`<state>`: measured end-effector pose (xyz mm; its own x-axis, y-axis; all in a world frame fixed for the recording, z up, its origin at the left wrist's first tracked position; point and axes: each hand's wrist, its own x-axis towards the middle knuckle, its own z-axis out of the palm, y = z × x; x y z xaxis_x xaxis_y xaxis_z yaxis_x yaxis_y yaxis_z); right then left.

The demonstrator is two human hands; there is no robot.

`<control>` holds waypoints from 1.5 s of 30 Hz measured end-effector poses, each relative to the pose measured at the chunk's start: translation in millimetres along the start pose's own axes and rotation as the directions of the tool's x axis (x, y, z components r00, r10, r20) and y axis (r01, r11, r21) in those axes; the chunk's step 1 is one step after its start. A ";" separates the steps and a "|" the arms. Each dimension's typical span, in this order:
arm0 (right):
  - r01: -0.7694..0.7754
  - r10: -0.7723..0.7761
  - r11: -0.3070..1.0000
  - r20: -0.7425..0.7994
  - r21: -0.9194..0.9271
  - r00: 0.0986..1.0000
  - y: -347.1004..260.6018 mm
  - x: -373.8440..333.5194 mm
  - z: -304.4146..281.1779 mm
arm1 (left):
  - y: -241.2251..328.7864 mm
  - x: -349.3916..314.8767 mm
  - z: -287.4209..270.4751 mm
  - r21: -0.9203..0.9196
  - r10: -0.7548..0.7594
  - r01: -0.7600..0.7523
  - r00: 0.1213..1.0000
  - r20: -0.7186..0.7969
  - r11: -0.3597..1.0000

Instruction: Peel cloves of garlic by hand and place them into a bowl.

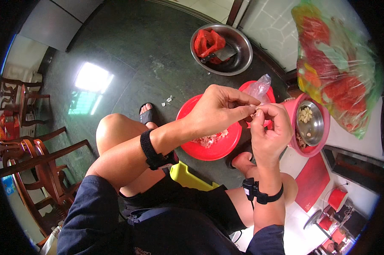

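My left hand and my right hand meet fingertip to fingertip, both closed in a pinch. Between them is a small pale garlic clove, mostly hidden by the fingers. Below my left hand a red basin holds a heap of pinkish-white garlic skins. Peeled cloves lie in a steel bowl to the right of my right hand. That bowl rests in a pink basin, where more skins show at the lower edge. Beyond my hands, a clear plastic bag sits in a red container.
A large steel basin on the dark floor holds a red bag and a cleaver. A bulging green plastic bag stands at far right. Wooden chairs are at left. A yellow-green stool shows between my legs.
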<state>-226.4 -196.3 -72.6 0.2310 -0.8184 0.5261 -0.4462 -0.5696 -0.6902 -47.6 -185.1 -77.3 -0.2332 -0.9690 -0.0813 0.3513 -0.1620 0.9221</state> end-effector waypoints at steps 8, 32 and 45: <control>-0.418 0.410 0.803 0.116 0.426 0.905 -1.3 -1.1 -3.5 | 5.6 -0.4 -2.9 -0.108 -0.035 0.035 0.999 0.003 0.994; -0.277 0.253 0.932 0.127 0.235 0.959 9.8 -1.3 -11.7 | 7.4 0.1 0.9 0.073 0.018 -0.013 0.998 -0.065 0.997; -0.539 0.484 0.524 0.290 0.659 0.825 10.2 -4.0 -4.9 | 5.4 1.3 -7.4 -0.297 -0.227 0.240 0.971 0.078 0.924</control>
<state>-236.1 -198.5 -79.4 0.2257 -0.9732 -0.0442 0.2118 0.0933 -0.9728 -39.4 -188.6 -75.2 -0.3773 -0.8892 -0.2588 0.5377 -0.4379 0.7205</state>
